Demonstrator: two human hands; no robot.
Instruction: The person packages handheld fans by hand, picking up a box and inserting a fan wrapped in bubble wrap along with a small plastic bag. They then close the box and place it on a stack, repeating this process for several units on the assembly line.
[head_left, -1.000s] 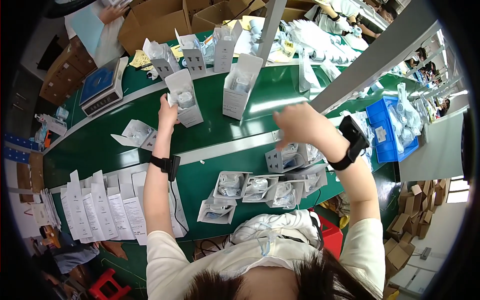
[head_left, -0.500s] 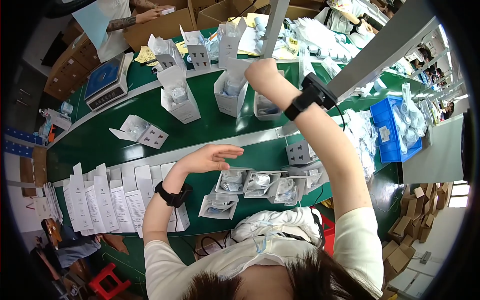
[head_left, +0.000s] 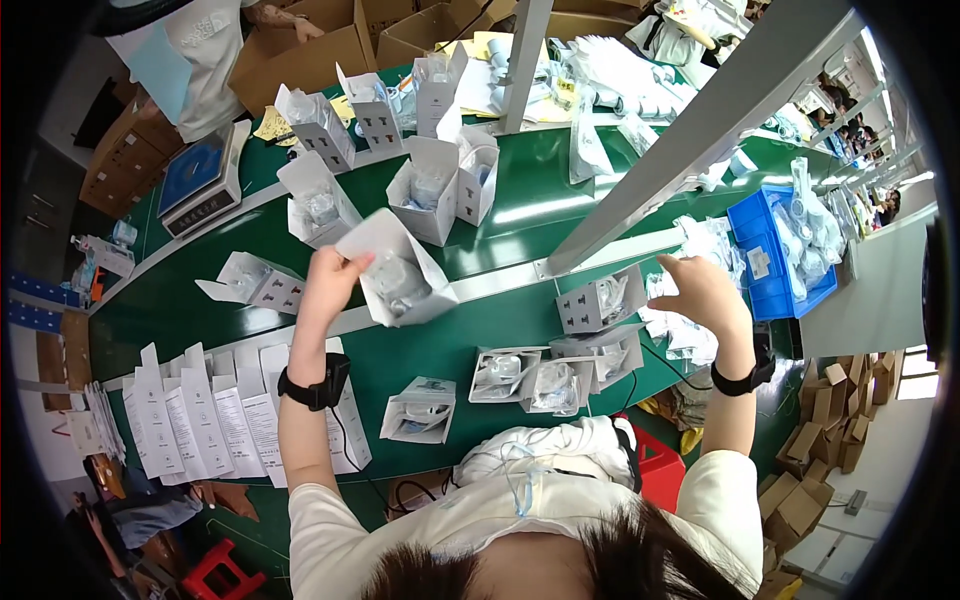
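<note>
Blur hides what's in the bag inside the white box my left hand pinches above the metal rail. It opens toward me, long axis slanting down-right. My right hand gapes, empty.

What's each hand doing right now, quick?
Left hand: closed on the edge of an open white box.
Right hand: open, nothing visible in it, beside another white box.

A green-topped workbench spans the room, a grey metal post rising over its right half. Near left, a red plastic stool stands on green floor; at right, a bright window adjoins a whitish wall.
</note>
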